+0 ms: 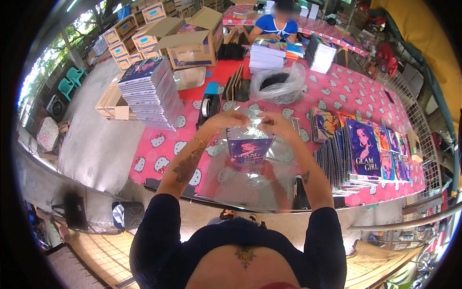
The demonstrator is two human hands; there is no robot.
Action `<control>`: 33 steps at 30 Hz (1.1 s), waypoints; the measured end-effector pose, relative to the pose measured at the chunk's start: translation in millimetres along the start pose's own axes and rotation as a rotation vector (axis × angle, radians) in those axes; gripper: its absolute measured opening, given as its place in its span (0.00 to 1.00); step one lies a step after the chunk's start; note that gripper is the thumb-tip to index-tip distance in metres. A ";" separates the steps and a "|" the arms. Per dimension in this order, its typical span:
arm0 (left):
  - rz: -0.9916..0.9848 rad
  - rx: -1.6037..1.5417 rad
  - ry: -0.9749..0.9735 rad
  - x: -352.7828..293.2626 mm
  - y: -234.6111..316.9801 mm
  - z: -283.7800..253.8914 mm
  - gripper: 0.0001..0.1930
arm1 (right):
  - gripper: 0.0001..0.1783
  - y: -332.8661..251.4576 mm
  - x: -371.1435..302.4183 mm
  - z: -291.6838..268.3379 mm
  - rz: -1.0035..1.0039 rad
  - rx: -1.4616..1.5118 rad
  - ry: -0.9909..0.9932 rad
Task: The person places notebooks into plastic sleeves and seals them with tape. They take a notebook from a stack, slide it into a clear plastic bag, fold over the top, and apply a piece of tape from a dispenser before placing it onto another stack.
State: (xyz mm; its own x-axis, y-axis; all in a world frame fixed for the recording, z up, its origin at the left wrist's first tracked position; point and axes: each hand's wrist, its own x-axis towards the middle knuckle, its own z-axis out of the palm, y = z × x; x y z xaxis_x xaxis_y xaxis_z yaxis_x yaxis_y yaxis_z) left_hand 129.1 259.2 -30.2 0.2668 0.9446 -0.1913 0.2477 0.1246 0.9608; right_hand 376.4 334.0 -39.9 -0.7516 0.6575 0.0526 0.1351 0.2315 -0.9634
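A purple spiral notebook (248, 151) with a drawn figure on its cover stands tilted in front of me at the middle of the table. Clear plastic wrap (251, 126), bright with glare, covers its upper part. My left hand (232, 118) pinches the plastic near the notebook's upper left. On the opposite side, my right hand (275, 123) grips it with bent fingers. Glare hides the exact fingertip contact. Beneath lies a clear glossy sheet (228, 185) that mirrors my arms. A tape dispenser (207, 107) stands just left of my left hand.
Tall notebook stacks stand at left (153, 94) and far right (320, 54). Several colourful notebooks (365, 147) lie at right. Beyond my hands sits a plastic bag with black contents (279, 83). Open cartons (192, 48) rise behind. A person in blue (276, 28) sits across the table (161, 161).
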 end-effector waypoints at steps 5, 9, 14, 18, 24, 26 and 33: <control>0.095 0.048 0.352 34.7 -19.9 -8.1 0.14 | 0.23 5.8 3.9 3.6 0.011 -0.026 0.060; 0.141 0.645 1.001 -14.9 -98.0 -61.5 0.14 | 0.21 -0.5 -5.4 4.8 0.027 -0.114 0.143; -0.089 -0.413 0.721 -53.7 -170.0 -97.3 0.11 | 0.20 0.9 6.3 14.7 -0.013 -0.150 0.139; 0.048 -0.682 0.970 -56.0 -156.2 -31.3 0.09 | 0.20 -0.9 -6.5 7.8 0.028 -0.146 0.162; -0.269 0.911 1.041 -81.6 -175.7 -86.3 0.10 | 0.18 -3.5 0.2 19.1 0.013 -0.118 0.122; -0.263 1.068 0.936 -71.8 -96.1 -86.4 0.11 | 0.18 -7.4 -5.2 12.4 0.052 -0.187 0.173; 0.443 0.925 -0.322 37.8 78.2 -30.5 0.17 | 0.19 0.1 -4.8 8.6 0.056 -0.099 0.177</control>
State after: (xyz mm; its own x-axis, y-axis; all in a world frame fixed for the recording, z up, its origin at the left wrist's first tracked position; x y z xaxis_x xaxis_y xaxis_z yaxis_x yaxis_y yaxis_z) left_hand 130.2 313.9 43.8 0.7054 0.7079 -0.0367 0.6413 -0.6152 0.4585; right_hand 374.4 324.7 -42.5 -0.6172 0.7850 0.0534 0.2429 0.2546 -0.9360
